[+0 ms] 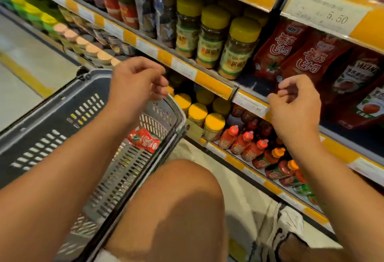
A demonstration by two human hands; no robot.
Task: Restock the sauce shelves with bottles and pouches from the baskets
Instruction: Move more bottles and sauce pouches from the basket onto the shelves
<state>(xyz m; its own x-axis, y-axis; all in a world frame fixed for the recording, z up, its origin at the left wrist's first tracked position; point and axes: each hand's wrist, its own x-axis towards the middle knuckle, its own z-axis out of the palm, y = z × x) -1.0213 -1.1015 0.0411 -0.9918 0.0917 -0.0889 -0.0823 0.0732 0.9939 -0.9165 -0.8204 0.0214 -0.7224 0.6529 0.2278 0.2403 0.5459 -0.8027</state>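
A grey plastic basket (pixel 62 120) sits on the floor at the left, and a single red sauce pouch (pixel 144 140) lies in its far corner. My left hand (pixel 135 83) hovers above the basket's far rim with loosely curled fingers and holds nothing. My right hand (pixel 295 106) hangs in front of the shelf edge (pixel 216 83), fingers loosely curled, empty. Red tomato sauce pouches (pixel 295 54) stand on the shelf just behind my right hand. Red sauce bottles (pixel 243 143) lie on the lower shelf below it.
Yellow-lidded jars (pixel 239 47) fill the middle shelf left of the pouches, and more yellow-lidded jars (pixel 207 120) stand on the lower shelf. Heinz pouches (pixel 361 87) stand at the right. My bare knee (pixel 178 205) and a shoe (pixel 291 226) are below.
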